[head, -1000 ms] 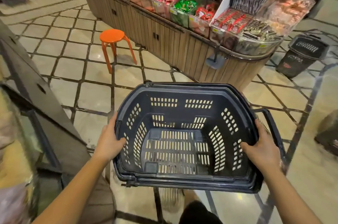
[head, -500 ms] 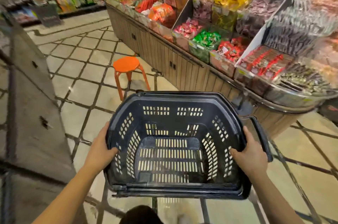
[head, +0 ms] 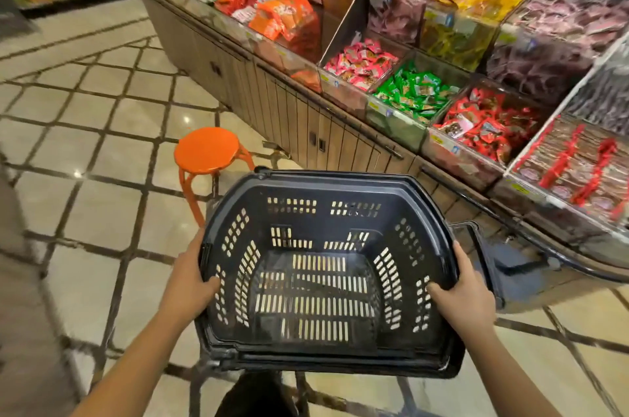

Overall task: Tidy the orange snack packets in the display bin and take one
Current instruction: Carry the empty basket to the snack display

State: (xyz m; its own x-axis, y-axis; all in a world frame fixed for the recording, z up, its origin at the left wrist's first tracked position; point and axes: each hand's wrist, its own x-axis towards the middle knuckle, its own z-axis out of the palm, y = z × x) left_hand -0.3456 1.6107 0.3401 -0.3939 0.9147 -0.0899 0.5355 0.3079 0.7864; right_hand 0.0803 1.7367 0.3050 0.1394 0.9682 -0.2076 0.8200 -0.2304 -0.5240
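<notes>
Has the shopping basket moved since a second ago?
Yes. The shopping basket has advanced toward the orange stool; its far rim now overlaps the stool's legs.

basket (head: 333, 180) carried nearer the snack display (head: 306, 123), rim now beside orange stool (head: 207, 151), orange packets (head: 282, 19) seemingly closer

A beige tiled floor (head: 102, 212) bears a round orange metal stool (head: 207, 151) just left of a long wood-slatted display counter (head: 306, 123), whose clear plastic bins (head: 391, 117) hold orange snack packets (head: 282, 19) far, green packets (head: 413, 94) nearer.
</notes>
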